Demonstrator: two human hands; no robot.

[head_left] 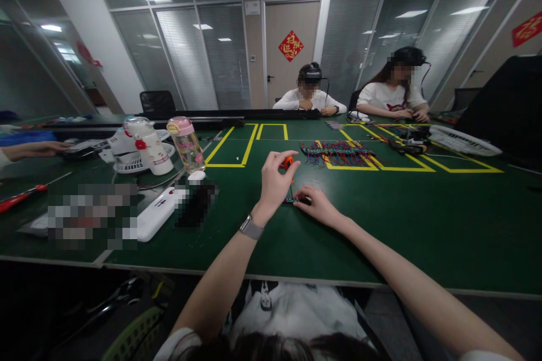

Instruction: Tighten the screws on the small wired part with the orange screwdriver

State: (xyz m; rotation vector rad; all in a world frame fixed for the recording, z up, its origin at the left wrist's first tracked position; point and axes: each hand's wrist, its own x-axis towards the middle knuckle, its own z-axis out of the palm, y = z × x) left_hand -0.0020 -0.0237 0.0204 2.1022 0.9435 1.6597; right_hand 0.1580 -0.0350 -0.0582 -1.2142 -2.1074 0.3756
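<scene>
My left hand [272, 179] is closed around the orange handle of a screwdriver [289, 162], its thumb and fingers curled about the grip. The thin dark shaft points down at a small circuit board [289, 200] lying on the green table. Whether the tip touches the board is too small to tell. Low on the table, my right hand [318, 205] pinches the board's right edge between thumb and fingers. Just beyond both hands lies a row of similar small boards with red and blue wires [339, 152].
At left stand a pink-lidded bottle [186, 146], a white bottle [154, 149], a white power bank [158, 217] and a red screwdriver [25, 197]. Yellow tape outlines [406, 163] mark the table. Two people sit opposite; another person's hand [46, 149] reaches in at left.
</scene>
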